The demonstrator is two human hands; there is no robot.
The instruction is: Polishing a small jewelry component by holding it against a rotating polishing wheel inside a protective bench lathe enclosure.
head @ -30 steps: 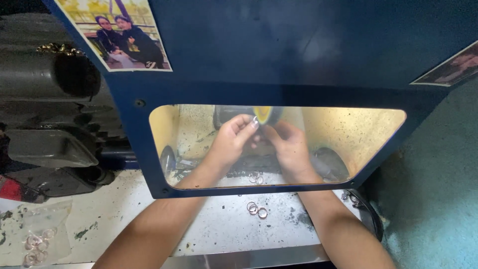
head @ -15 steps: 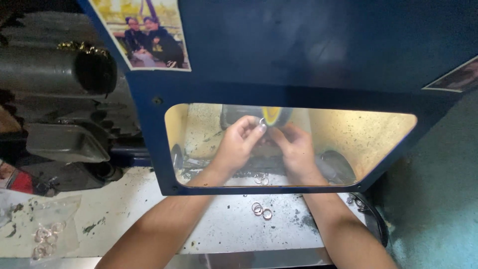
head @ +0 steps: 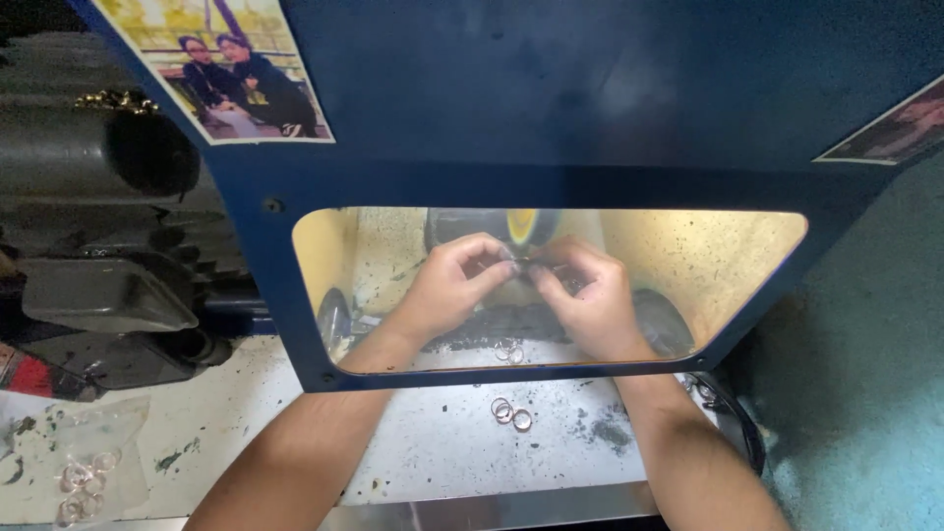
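Far left, a clear plastic bag [head: 84, 462] lies on the stained white bench [head: 423, 462], with several pale rings [head: 81, 484] showing through it, and above it sits the dark grey motor housing [head: 98, 256] of the machine, ribbed and grimy. Moving in, a photo print [head: 231, 74] is stuck to the upper left of the big blue guard panel [head: 551, 108], whose clear window [head: 688, 265] glows yellow from the lit chamber behind. Through that window comes the left hand [head: 447, 290], forearm reaching up from the bottom edge, its fingers curled in and pressed together at the tips on a small dark piece [head: 523, 264] (too small and shadowed to name with any confidence). That piece sits right at the centre of the window, just below the polishing wheel [head: 506, 226], a dark drum with a yellow band; whether it touches the wheel I cannot tell. Beneath the hands, three small metal rings [head: 509, 413] lie loose on the bench among dark grit, touching one another, and two more rings [head: 508, 350] show just inside the window's lower edge. Now the right hand [head: 590, 295], meeting the left fingertip to fingertip, thumb and fingers pinched on the same small piece from the other side. Far right, a second photo [head: 890, 133] clings to the panel's edge, with teal floor [head: 865, 393] beyond.
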